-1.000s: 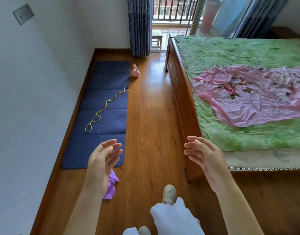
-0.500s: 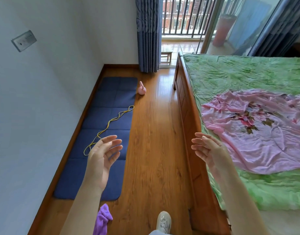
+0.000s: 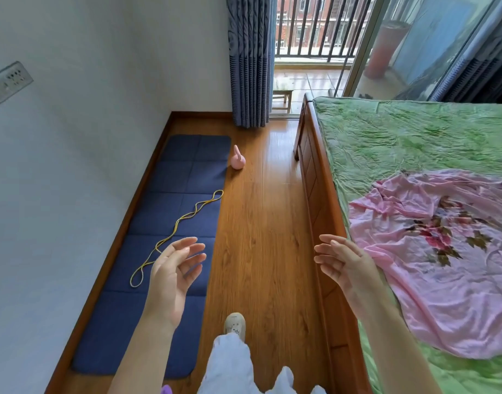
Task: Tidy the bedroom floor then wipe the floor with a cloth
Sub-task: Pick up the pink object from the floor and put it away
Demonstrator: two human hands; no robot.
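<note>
Band (image 3: pixel 178 234) on mat (image 3: pixel 164 251), left of bed (image 3: pixel 414 155)

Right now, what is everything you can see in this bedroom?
Mat: one, dark blue, on the floor along the wall.
Cord: one, yellow loop, lying on the mat.
Kettlebell: one, pink, on the floor beside the mat's far end.
Cloth: one, purple, only a corner shows at the bottom edge.
Bed: one, wooden frame, on the right.
Bedspread: one, green, covering the bed.
Sheet: one, pink floral, spread on the bedspread.
Curtain: one, blue, by the balcony door.
Socket plate: one, grey, on the wall.
Left hand: open, empty.
Right hand: open, empty.
Shoe: one, pale.
</note>
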